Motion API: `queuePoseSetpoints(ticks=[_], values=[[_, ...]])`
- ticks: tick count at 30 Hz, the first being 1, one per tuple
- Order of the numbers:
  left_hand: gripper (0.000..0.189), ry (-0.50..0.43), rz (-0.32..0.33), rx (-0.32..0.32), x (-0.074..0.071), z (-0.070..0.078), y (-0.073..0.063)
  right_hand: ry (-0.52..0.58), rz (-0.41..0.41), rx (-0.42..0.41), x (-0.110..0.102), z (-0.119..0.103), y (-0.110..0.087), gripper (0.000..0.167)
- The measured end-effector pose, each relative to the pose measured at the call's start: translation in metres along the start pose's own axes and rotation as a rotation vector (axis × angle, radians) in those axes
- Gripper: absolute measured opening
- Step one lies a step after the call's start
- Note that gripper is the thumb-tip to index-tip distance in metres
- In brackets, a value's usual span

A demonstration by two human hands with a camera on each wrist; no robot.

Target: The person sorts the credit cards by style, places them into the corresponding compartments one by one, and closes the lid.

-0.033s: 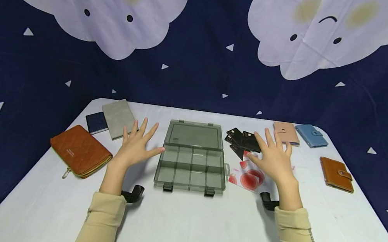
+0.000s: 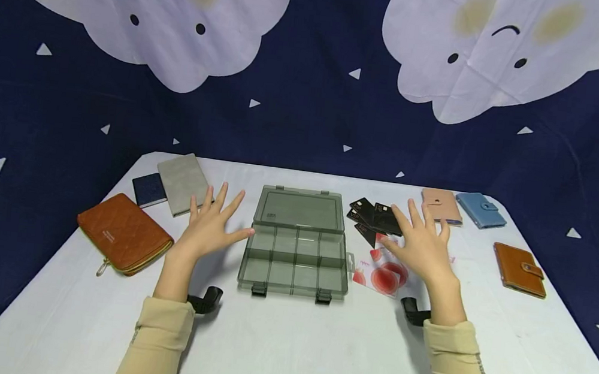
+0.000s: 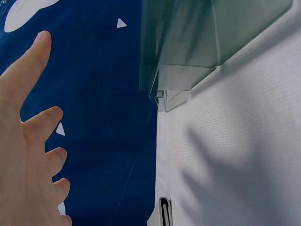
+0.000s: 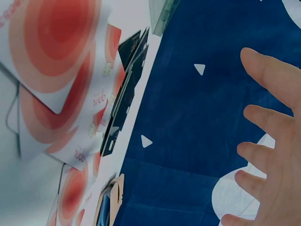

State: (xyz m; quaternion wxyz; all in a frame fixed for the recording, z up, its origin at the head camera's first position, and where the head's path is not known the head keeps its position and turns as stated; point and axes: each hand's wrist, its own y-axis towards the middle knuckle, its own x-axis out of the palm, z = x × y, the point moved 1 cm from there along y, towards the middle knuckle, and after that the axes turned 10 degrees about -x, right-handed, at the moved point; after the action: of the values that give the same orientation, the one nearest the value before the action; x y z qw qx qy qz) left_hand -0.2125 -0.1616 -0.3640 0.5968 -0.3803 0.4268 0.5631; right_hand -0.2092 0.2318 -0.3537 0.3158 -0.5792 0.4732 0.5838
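Observation:
Fingers spread, my left hand (image 2: 205,230) hovers between the grey notebook (image 2: 183,183) and the translucent grey-green organizer box (image 2: 291,294), holding nothing. The box lies with its lid (image 2: 300,209) folded back, its divided compartments facing up. Above the cards on the right hangs my right hand (image 2: 423,251), also spread and holding nothing. Beneath it are several black cards (image 2: 366,210) and white cards with red circles (image 2: 385,279), partly hidden by the hand. The right wrist view shows the red-patterned cards (image 4: 61,61) overlapping. In the left wrist view, my thumb (image 3: 35,61) points upward.
At left lie a brown zip wallet (image 2: 124,233) and a small dark blue booklet (image 2: 149,189). Toward the right are a pink card holder (image 2: 440,204), a blue one (image 2: 480,210) and a brown one (image 2: 519,269). A dark blue curtain (image 2: 306,121) hangs behind the white table (image 2: 284,348).

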Motion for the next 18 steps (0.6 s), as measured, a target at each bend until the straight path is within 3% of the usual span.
queuePoseSetpoints(ticks=[18], values=[[0.087,-0.023,-0.031,-0.018,-0.0007,0.0001,-0.0022,0.042,-0.052,0.020,0.0018,0.0003,-0.0011,0.075]])
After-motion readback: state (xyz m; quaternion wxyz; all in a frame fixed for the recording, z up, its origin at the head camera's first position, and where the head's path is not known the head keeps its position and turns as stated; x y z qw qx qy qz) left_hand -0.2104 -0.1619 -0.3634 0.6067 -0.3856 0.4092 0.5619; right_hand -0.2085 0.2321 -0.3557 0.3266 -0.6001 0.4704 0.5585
